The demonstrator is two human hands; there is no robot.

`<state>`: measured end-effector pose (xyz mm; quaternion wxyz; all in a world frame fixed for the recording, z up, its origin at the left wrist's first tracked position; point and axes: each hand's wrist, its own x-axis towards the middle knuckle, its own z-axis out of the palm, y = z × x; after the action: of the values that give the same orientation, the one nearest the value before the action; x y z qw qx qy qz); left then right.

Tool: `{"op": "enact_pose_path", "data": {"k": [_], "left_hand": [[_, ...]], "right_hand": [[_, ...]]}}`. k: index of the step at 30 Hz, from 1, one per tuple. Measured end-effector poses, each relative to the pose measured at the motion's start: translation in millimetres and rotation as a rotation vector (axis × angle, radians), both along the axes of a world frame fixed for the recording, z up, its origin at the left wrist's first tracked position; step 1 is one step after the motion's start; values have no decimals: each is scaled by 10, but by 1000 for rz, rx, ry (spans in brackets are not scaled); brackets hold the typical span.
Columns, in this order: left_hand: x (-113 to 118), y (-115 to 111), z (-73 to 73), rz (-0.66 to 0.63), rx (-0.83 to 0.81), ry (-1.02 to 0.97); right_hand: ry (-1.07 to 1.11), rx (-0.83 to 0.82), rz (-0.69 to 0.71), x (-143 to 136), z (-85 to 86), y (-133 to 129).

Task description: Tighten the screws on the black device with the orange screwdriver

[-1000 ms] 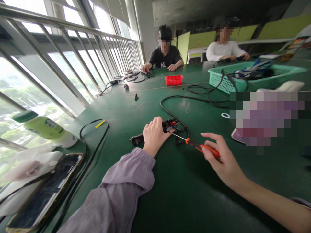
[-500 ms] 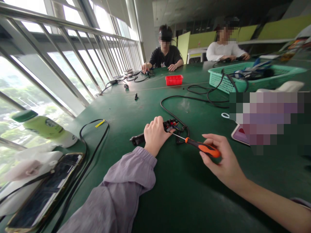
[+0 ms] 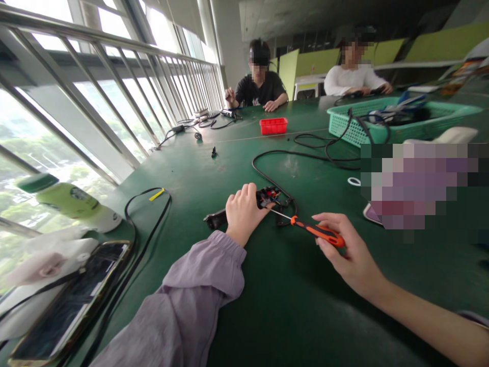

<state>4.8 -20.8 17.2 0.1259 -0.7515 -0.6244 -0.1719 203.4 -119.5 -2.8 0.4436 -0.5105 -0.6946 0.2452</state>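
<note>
A black corded device (image 3: pixel 216 219) with an opened end showing red and other coloured wires (image 3: pixel 270 195) lies on the green table. My left hand (image 3: pixel 243 209) is closed over its middle, hiding that part. In my right hand (image 3: pixel 346 250), the fingertips and thumb grip the rear of an orange-and-black screwdriver (image 3: pixel 319 232). Its metal shaft points left and reaches the device beside my left thumb. The tip is too small to make out. From the opened end, a black cable (image 3: pixel 263 159) loops away to the back right.
A teal basket (image 3: pixel 346 127) with cables and tools stands at the back right, and a red tray (image 3: pixel 273 126) at the back middle. A phone (image 3: pixel 72 300), a bottle (image 3: pixel 72 201) and a black strap (image 3: pixel 153 224) lie left. Two people sit across the table.
My right hand and the screwdriver handle have shifted very slightly, with the shaft still at the device. The person opposite has raised one hand off the table. My left hand stays put.
</note>
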Motion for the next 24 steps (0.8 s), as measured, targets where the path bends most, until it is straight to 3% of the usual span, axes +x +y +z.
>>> {"op": "enact_pose_path", "data": {"k": [7, 13, 20, 24], "left_hand": [[-99, -61, -9, -95, -10, 77], [-201, -145, -49, -62, 3, 94], [-186, -111, -32, -61, -11, 47], [-190, -96, -35, -66, 2, 36]], "right_hand": [[14, -55, 42, 32, 16, 6], [120, -169, 111, 55, -23, 4], [15, -20, 5, 25, 3, 19], [48, -130, 45, 29, 13, 8]]}}
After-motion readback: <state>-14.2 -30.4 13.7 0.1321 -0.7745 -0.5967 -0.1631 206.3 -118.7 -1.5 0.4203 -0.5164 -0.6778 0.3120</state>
